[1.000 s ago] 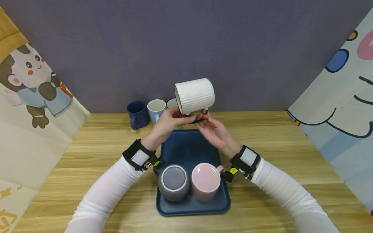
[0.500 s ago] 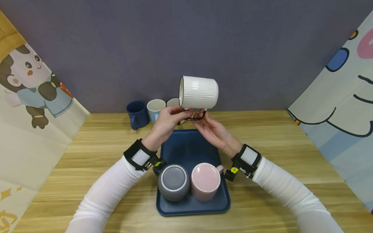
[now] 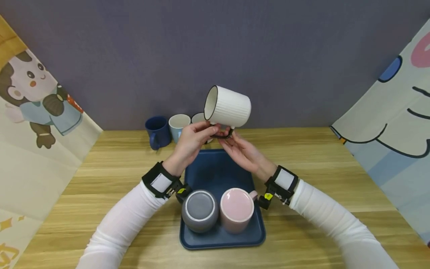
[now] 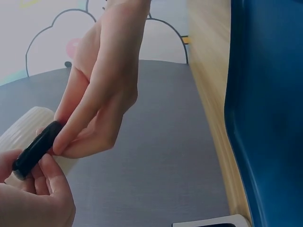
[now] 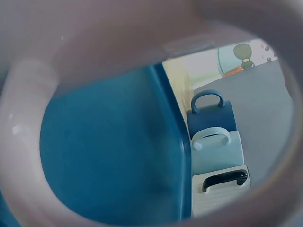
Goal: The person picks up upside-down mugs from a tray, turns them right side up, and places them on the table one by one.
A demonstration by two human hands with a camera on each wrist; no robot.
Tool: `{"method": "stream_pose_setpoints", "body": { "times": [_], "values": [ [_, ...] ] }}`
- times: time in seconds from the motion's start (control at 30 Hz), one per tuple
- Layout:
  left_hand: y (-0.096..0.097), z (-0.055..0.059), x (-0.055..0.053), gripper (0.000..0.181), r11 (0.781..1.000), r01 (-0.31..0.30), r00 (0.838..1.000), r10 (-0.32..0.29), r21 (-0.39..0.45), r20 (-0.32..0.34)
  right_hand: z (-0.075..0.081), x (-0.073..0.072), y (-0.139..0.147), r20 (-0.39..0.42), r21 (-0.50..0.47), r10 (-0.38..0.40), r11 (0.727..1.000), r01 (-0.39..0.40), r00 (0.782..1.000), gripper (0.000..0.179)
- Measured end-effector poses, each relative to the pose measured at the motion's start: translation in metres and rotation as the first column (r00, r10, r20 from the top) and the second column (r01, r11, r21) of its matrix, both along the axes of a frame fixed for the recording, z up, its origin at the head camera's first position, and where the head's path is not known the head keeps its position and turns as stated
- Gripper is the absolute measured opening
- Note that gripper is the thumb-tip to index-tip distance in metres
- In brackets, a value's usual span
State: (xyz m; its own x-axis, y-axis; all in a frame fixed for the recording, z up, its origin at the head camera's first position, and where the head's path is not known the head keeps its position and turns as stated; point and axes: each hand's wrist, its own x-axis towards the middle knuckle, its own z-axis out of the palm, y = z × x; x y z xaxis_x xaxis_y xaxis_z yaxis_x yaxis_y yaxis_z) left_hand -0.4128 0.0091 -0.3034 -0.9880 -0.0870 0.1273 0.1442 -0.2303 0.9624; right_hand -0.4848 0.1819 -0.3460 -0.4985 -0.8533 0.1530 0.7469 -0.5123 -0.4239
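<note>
A white ribbed mug [image 3: 232, 107] with a dark rim hangs on its side in the air, its mouth turned up to the left and its black handle [image 4: 38, 146] underneath. My left hand [image 3: 192, 141] pinches the handle's end by the rim between thumb and fingers. From the other side, my right hand [image 3: 244, 152] holds the handle near the mug's base with its fingertips, palm turned up. In the left wrist view both sets of fingertips meet on the black handle. A large blurred loop [image 5: 28, 137] fills the right wrist view's foreground, and the right hand does not show there.
Below the hands lies a dark blue tray [image 3: 218, 168]. On its near end an upside-down grey mug [image 3: 200, 211] and pink mug [image 3: 236, 210] stand side by side. Behind the tray, a navy mug [image 5: 213, 118], a light blue mug [image 5: 220, 153] and another white mug [image 5: 218, 196] form a row.
The white mug has tipped in the hands: its mouth has swung from slightly downward, through level, to upward left. Both hands have stayed on the handle; the other mugs have not moved.
</note>
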Motion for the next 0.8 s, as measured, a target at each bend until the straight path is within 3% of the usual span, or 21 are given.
{"method": "stream_pose_setpoints", "body": {
  "times": [0.23, 0.5, 0.8],
  "values": [
    [-0.0017, 0.0000, -0.0013, 0.011, 0.986, 0.069, 0.996, -0.061, 0.151, -0.057, 0.0001, 0.0008, -0.0054, -0.065, 0.035, -0.006, 0.999, 0.008, 0.998, 0.033],
    [-0.0044, 0.0011, -0.0005, 0.015, 0.977, 0.092, 0.995, -0.082, 0.194, -0.056, 0.0045, 0.0042, -0.0077, -0.079, 0.078, -0.016, 0.997, 0.022, 0.997, 0.033],
    [-0.0042, 0.0034, 0.0016, 0.011, 0.978, 0.117, 0.992, -0.107, 0.175, -0.066, 0.0038, 0.0060, -0.0078, -0.086, 0.079, -0.016, 0.997, 0.022, 0.996, 0.031]
  ]
}}
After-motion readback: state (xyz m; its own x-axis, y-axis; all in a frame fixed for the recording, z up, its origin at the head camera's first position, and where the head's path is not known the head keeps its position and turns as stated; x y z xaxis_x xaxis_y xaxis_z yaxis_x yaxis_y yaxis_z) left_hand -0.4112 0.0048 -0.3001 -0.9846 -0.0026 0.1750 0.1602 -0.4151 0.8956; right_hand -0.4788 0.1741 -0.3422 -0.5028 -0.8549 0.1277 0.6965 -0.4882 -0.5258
